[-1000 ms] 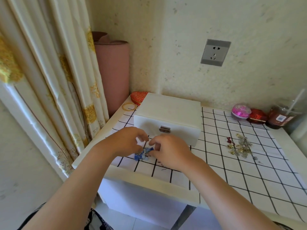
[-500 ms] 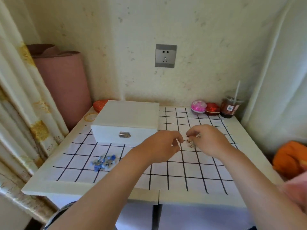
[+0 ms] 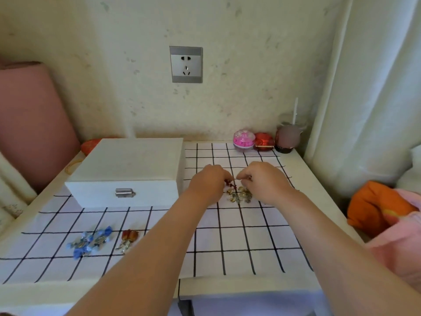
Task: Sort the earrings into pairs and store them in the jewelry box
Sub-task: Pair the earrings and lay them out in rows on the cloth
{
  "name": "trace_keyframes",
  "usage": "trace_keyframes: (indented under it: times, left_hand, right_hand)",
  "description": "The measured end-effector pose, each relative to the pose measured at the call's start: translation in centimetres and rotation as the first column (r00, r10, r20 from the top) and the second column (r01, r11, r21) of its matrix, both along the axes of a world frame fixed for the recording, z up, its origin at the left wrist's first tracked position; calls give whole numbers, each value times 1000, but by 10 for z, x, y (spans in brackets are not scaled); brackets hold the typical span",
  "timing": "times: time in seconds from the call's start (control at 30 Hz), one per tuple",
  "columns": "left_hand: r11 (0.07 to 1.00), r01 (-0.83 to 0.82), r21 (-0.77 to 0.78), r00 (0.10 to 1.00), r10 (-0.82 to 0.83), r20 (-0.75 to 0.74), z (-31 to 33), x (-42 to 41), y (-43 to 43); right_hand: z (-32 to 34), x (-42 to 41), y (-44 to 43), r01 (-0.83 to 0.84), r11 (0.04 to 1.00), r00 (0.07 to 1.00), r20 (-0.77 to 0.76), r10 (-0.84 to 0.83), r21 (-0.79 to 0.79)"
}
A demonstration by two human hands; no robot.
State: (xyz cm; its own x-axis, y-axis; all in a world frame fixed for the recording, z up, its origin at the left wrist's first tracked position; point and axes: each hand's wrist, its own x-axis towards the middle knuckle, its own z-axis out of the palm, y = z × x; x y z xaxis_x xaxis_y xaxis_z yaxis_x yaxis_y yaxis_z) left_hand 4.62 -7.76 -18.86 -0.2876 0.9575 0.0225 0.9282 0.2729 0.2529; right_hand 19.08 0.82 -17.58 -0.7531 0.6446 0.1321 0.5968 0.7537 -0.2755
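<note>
A closed white jewelry box (image 3: 127,169) with a metal clasp stands at the back left of the table. A heap of unsorted gold-toned earrings (image 3: 240,195) lies right of it. Both hands hover over that heap: my left hand (image 3: 208,182) pinches a small red earring (image 3: 229,183) at its fingertips, and my right hand (image 3: 262,181) has its fingertips curled just above the heap; whether it holds anything is unclear. At the front left lie a pair of blue earrings (image 3: 91,240) and a pair of amber-red earrings (image 3: 128,238).
The table carries a white cloth with a black grid (image 3: 239,247). Along the back right stand a pink trinket case (image 3: 243,139), a red case (image 3: 263,141) and a drink cup with a straw (image 3: 288,137). A pink roll (image 3: 29,124) leans at left; orange fabric (image 3: 378,208) lies at right.
Both hands went from the blue earrings at the front left to the heap at the right. My left hand now pinches a red earring there.
</note>
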Motion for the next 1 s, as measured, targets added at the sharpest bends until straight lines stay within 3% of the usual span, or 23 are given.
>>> trace_keyframes:
  times: [0.3,0.43,0.6,0.77,1.0]
  left_hand:
    - [991,-130,45,985,124,124,13,-9,-7]
    - [990,-119,80,974,101,202,20,-5,-18]
    - [999,-29,39,961,17,276,26,3,-43]
    - [995,63,-72,960,-41,278,28,3,-72]
    - [969,136,-204,963,-81,257,30,-3,-114]
  right_hand:
    - [-6,-18,-1,-85,996,992,96,84,-3]
    - [-9,-23,-4,-75,997,989,130,71,29]
    - [0,-20,-10,-31,997,999,20,30,70]
    - [22,-8,-27,-3,993,983,-184,-18,-114]
    - [16,4,-75,-165,905,985,-16,172,-393]
